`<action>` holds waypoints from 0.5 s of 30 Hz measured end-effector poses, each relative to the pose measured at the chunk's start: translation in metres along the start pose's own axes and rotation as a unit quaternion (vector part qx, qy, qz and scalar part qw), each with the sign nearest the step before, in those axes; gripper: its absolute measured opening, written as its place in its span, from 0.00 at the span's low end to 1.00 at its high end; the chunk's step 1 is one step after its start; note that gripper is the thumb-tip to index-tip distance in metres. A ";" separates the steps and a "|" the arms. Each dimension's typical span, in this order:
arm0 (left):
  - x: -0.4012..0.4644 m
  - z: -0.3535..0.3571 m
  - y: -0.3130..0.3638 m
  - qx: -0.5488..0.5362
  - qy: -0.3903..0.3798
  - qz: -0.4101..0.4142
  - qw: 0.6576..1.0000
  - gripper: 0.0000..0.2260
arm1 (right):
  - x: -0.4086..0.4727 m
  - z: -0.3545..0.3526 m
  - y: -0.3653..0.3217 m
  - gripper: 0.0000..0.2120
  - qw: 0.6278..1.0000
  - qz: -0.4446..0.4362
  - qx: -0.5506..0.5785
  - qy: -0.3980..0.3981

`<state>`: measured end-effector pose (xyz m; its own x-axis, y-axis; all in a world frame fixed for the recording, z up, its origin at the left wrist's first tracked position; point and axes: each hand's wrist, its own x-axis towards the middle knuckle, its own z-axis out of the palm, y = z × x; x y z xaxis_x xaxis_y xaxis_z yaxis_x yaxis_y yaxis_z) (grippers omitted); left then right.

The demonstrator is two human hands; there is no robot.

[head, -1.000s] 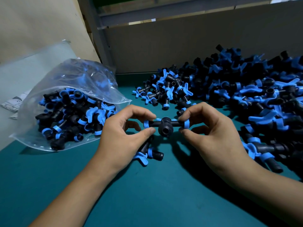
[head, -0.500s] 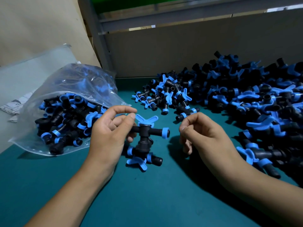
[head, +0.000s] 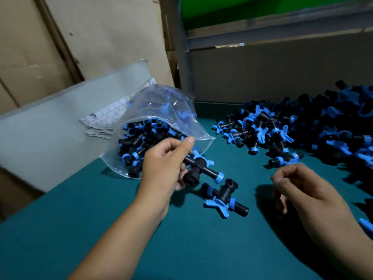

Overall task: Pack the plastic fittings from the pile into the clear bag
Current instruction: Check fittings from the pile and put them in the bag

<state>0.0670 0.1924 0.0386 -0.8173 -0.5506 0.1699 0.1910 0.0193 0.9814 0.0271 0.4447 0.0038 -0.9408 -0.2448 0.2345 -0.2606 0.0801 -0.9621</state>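
My left hand (head: 164, 164) grips a black fitting with blue rings (head: 199, 168) just in front of the open mouth of the clear bag (head: 161, 110). The bag lies on the green table at the left and holds several black-and-blue fittings. A second fitting (head: 223, 199) lies on the table just below the held one. My right hand (head: 302, 188) hovers at the right with fingers loosely curled and nothing in it. The pile of fittings (head: 302, 128) spreads over the table's far right.
The green table top (head: 181, 249) stretches toward me. Cardboard panels (head: 80, 37) lean at the back left, with a grey sheet (head: 50, 118) and folded paper (head: 105, 120) behind the bag. A grey board (head: 282, 67) walls the back.
My right hand let go of the fitting, and my left hand carried it leftward to the bag's mouth. The view swung left and up.
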 end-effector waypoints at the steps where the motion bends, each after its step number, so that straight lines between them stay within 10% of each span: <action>1: -0.004 -0.011 0.002 -0.016 0.010 -0.021 1.000 0.13 | 0.001 0.001 0.000 0.10 1.000 -0.002 -0.003 -0.001; 15: 0.004 -0.069 0.006 -0.162 0.317 0.125 0.926 0.13 | -0.001 0.004 0.002 0.07 0.996 0.000 -0.086 -0.009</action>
<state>0.1024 0.1323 0.0387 -0.2617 -0.9440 0.2010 0.5686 0.0175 0.8224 0.0285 0.4415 0.0015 -0.9371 -0.2622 0.2306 -0.2957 0.2444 -0.9235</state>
